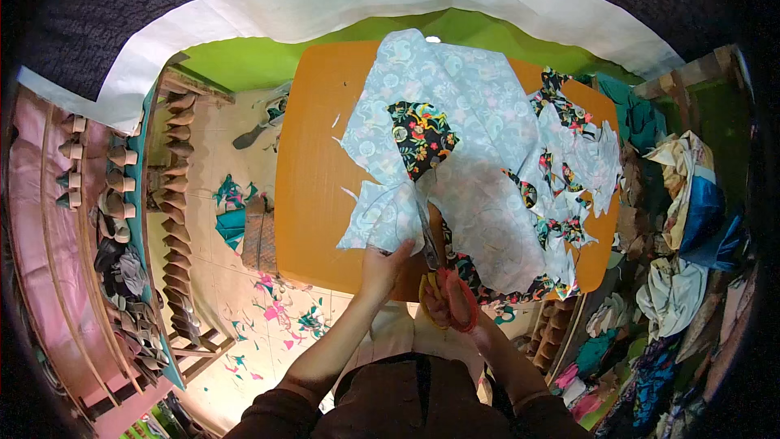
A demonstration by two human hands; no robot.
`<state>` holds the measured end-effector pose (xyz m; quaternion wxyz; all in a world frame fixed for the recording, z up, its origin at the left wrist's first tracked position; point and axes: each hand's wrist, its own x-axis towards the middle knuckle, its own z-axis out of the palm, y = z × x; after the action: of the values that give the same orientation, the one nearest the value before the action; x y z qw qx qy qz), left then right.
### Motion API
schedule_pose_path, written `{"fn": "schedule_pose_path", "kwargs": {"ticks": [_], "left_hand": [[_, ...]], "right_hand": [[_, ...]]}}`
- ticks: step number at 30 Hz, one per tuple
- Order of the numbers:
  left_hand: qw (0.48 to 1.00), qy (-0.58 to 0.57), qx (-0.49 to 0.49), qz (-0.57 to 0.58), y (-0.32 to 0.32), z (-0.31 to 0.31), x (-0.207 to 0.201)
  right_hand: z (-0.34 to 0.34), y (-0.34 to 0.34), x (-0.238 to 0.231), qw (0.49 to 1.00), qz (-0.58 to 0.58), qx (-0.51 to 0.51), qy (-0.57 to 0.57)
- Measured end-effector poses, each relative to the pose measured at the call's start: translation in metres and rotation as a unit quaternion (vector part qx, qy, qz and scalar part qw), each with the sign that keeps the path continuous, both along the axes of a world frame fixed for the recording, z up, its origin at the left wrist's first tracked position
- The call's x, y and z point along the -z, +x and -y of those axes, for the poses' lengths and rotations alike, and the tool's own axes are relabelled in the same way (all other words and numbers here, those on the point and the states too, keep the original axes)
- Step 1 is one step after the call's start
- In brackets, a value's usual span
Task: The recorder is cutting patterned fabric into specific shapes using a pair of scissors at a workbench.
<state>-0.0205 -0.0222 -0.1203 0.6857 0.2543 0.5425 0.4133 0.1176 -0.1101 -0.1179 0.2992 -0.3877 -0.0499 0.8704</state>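
A large piece of floral fabric (455,81) lies over the table with its pale blue-grey reverse side up. One folded-over part shows its black face with bright flowers. My left hand (383,270) grips the near left flap of this fabric, thumb on top and fingers partly hidden beneath. In my right hand (443,302) is a pair of scissors (429,240) with red and yellow handles, its blades pointing away from me at a slit in the fabric, close to my left thumb. How far the blades are parted I cannot tell.
Cut floral scraps (569,162) are heaped on the right part of the orange-brown table (313,154). Colourful offcuts (276,309) litter the tiled floor at left. Racks of shoe lasts (176,203) stand further left. Bundled fabrics and bags (674,293) crowd the right side.
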Motion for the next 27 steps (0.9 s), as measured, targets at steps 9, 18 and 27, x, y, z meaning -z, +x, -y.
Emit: {"fn": "schedule_pose_path", "kwargs": {"ticks": [9,18,27], "left_hand": [[0.999,-0.033,0.017,0.028,-0.005,0.006,0.003],[0.993,-0.098,0.057,0.015,-0.005,-0.006,-0.019],[0.991,-0.053,0.117,-0.041,-0.011,-0.006,-0.021]], "right_hand": [[-0.017,-0.007,-0.02,0.999,0.012,0.04,0.015],[-0.017,0.004,-0.01,0.998,0.037,-0.016,-0.05],[-0.031,0.013,-0.029,0.999,0.02,-0.021,0.032]]}}
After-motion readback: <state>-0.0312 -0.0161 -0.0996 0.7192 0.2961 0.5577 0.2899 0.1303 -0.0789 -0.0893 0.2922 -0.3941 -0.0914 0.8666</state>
